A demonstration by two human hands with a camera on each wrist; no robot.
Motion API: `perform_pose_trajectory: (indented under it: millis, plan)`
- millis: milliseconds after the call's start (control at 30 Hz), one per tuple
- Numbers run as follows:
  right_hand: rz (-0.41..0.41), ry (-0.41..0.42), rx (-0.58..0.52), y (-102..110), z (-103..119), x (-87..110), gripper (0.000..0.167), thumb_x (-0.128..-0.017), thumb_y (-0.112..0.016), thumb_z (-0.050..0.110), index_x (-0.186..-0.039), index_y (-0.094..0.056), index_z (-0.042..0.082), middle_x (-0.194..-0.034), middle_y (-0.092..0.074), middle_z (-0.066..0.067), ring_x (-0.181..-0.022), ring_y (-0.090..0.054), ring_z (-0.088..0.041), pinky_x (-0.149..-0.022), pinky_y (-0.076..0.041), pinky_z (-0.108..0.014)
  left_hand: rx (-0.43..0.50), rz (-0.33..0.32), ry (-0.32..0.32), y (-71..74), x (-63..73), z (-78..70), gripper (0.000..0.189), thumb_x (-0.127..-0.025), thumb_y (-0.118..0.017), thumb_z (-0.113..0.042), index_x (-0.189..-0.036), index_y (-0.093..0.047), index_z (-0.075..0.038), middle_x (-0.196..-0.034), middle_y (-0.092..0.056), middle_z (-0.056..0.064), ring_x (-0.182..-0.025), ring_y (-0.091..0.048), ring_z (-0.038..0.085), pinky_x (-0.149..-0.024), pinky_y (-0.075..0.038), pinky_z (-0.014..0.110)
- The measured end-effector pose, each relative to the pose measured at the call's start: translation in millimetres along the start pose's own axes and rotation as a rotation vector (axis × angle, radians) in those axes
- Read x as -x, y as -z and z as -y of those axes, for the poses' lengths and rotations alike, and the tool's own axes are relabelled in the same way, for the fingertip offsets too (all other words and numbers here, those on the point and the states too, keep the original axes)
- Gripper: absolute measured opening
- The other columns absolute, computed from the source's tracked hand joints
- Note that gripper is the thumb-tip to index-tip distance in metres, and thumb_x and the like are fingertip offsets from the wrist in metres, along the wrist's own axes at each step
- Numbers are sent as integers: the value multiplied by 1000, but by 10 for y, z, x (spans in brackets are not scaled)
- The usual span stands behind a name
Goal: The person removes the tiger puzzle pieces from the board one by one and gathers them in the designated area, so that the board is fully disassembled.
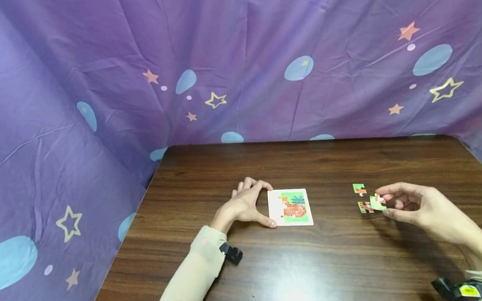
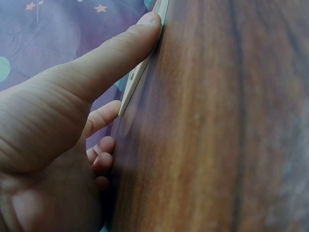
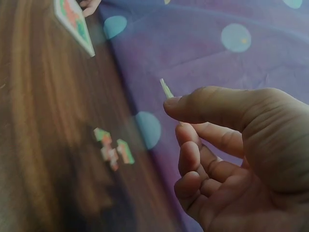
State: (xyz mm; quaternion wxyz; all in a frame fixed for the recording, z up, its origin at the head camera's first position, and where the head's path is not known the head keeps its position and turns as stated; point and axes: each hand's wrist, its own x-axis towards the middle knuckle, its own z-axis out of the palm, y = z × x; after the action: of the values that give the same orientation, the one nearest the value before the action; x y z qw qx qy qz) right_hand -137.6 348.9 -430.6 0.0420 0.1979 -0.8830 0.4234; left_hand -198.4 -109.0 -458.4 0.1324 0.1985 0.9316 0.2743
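Observation:
My left hand [image 1: 246,203] holds a square white-bordered puzzle board [image 1: 274,207] by its left side, thumb at the near corner and a fingertip at the far corner. An orange animal on green is pictured on the board. In the left wrist view the thumb [image 2: 120,55] lies along the board's thin edge. My right hand [image 1: 430,210] pinches a green and white puzzle piece [image 1: 378,202] between thumb and fingers, and the right wrist view shows this piece [image 3: 165,88] edge-on. Two loose puzzle pieces, one farther [image 1: 358,188] and one nearer [image 1: 362,207], lie just left of that hand.
The dark wood-grain table [image 1: 321,250] runs back to a purple cloth [image 1: 261,79] printed with stars and ovals. More purple cloth [image 1: 80,169] hangs past the table's left edge. Bare tabletop separates the board from the loose pieces.

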Motion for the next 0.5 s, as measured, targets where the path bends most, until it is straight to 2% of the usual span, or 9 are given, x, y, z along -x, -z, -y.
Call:
perform_pose_trajectory:
  millis: [233,367,500]
  plan:
    - [78,24,-96,-106,-177,146,45,-90,-85,-9,-131,-73,3,-91,-70,2,-77,-62,-10,-60,-46,-31,-6,-10,-11,-14,-7,21,102,-69,-106,-54,-153,-52,-33,-153,-42,10,-135,-40,29,-113,-36,50]
    - [127,35,-111,-158,-247,186,46,-89,-86,-8,-131,-73,4,-86,-67,2,-75,-61,-11,-58,-45,-33,-10,-7,-5,-3,4,3,103,-69,-106,-53,-154,-52,-32,-154,-42,10,-136,-40,30,-114,-36,50]
    - [154,66,-113,-198,-302,226,46,-87,-87,-9,-129,-73,4,-89,-69,1,-75,-62,-12,-60,-45,-33,-4,4,6,14,14,-31,104,-69,-107,-53,-155,-52,-32,-155,-41,10,-138,-39,29,-115,-35,51]
